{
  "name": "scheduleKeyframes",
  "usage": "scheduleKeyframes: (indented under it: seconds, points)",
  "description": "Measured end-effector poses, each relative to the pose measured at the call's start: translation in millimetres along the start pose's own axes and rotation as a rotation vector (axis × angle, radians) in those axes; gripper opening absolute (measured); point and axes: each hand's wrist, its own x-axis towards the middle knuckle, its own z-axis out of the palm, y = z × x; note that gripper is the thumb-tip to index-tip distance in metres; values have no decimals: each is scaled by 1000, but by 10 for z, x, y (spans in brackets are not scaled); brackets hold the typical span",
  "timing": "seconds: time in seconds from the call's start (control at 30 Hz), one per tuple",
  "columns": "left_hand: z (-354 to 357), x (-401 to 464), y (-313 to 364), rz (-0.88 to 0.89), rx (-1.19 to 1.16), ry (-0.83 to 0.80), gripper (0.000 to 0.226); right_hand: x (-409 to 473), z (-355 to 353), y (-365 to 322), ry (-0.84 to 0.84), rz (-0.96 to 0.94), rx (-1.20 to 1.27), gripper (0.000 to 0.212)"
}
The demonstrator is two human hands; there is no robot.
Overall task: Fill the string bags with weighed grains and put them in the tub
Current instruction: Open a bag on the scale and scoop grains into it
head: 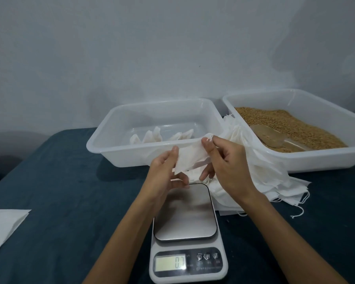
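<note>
A white string bag (190,158) is held in the air above the far end of the scale (184,214), its long axis slanting up from lower left to upper right, mouth toward the right. Its lower edge is hidden behind the fingers. The scale's display is too blurred to read. The left hand (164,171) pinches the bag's lower left corner; the right hand (223,160) grips the upper right edge. Both are closed on it, set apart. More bags (260,173) lie piled beside the grain (291,124) tub (307,158), and a few sit in the near tub (111,144) on the worktop (59,181).
</note>
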Motion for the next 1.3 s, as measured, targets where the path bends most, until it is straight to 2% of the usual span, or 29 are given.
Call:
scheduleKeyframes:
  seconds: [0.03,0.1,0.17,0.2,0.27,0.33,0.47,0.57,0.67,0.73,0.83,0.97,1.07,1.17,1.23,1.3]
  points:
    - [22,-12,1,54,22,48,38,-6,7,-4,-16,8,-12,45]
    - [14,0,-14,299,185,160,35,-1,-9,-26,-67,58,-25,48]
    - [-16,-21,-43,547,427,77,46,13,-55,-87,-163,133,-19,52]
    - [-12,-40,-56,587,527,-8,52,26,-78,-130,-216,165,-29,59]
    - [31,-68,-82,547,603,-166,49,55,-130,-232,-330,226,-97,79]
    - [87,-93,-105,482,537,-269,38,85,-191,-371,-444,256,-207,94]
    - [107,-149,-58,425,461,-342,30,148,-367,-704,-566,275,-385,89]
    - [151,-222,-38,336,345,-432,34,206,-467,-926,-653,311,-494,92]
    - [204,-271,-68,304,241,-425,40,232,-432,-1083,-757,332,-549,95]
    - [230,-288,-76,297,193,-395,34,245,-402,-1136,-794,319,-601,94]
    - [225,-300,-54,287,200,-408,24,281,-426,-1197,-804,317,-633,93]
    - [217,-325,-44,210,165,-466,30,307,-438,-1246,-857,378,-671,95]
    - [216,-319,-48,191,159,-447,31,315,-410,-1223,-907,403,-660,91]
    - [197,-280,-67,213,176,-416,27,423,-559,-1134,-825,343,-550,80]
    - [187,-252,-81,223,171,-411,25,574,-805,-968,-601,304,-509,67]
    - [186,-232,-98,226,176,-399,23,747,-1153,-655,-320,266,-602,43]
